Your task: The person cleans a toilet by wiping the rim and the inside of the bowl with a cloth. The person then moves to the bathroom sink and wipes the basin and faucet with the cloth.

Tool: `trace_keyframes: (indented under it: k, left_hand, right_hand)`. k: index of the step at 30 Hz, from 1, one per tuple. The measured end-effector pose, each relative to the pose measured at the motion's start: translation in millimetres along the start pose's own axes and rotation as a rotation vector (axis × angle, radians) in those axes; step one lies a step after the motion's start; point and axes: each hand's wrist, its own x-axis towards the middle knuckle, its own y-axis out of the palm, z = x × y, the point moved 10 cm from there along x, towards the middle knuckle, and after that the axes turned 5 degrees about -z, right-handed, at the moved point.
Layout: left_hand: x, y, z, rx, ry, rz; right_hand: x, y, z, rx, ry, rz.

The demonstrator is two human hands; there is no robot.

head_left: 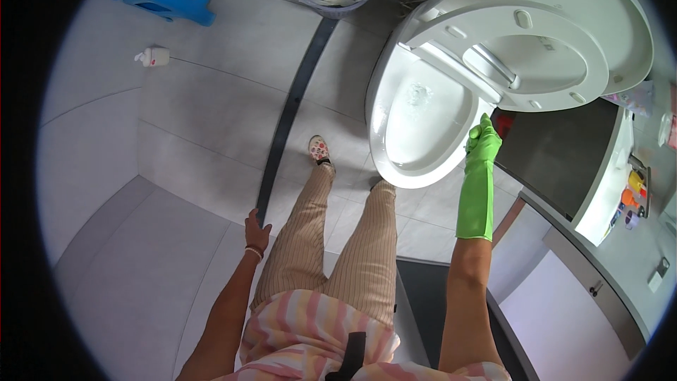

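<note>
My right hand [484, 140], in a long green rubber glove [476, 201], is at the right side of a white toilet bowl [379, 123], just below the raised seat. Its fingers are curled in; whether they hold anything is hidden. The toilet seat [596, 63] and the lid [631, 28] both stand up, leaning back. Inside the bowl, bubbly water [419, 93] shows towards the back. Bare and wearing a bracelet, my left hand [257, 231] hangs beside my left thigh. Its fingers are loosely apart, with nothing in them.
A lined waste bin [331, 8] with crumpled tissue stands left of the toilet. Farther left are a blue plastic stool [187, 7] and a small white bottle [155, 57] on the tiles. At right, a dark-fronted cabinet [564, 148] carries a counter with several small items.
</note>
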Motion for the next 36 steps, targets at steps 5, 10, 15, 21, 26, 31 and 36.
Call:
trace_keyframes:
  k: [5,10,15,21,26,31,36]
  left_hand:
    - [8,-15,5,0.043,0.043,-0.029]
    - [17,-38,12,0.039,0.092,-0.104]
    - [23,-27,13,-0.097,-0.032,-0.003]
    - [22,-30,-14,0.067,0.053,0.031]
    - [14,-9,-14,-0.181,-0.185,0.241]
    - [14,37,-60,-0.145,-0.050,0.391]
    - [-8,12,-78,-0.262,-0.060,0.328]
  right_hand:
    - [-4,3,-5,-0.049,-0.043,-0.005]
    - [-10,10,-14,-0.129,-0.047,-0.008]
    - [-32,17,-10,-0.331,0.099,0.151]
    - [-56,23,27,-0.113,0.004,0.409]
    - [-119,46,117,0.242,-0.156,0.679]
    - [3,-12,-20,-0.584,0.037,0.149]
    - [-64,-44,-88,-0.300,0.048,0.145]
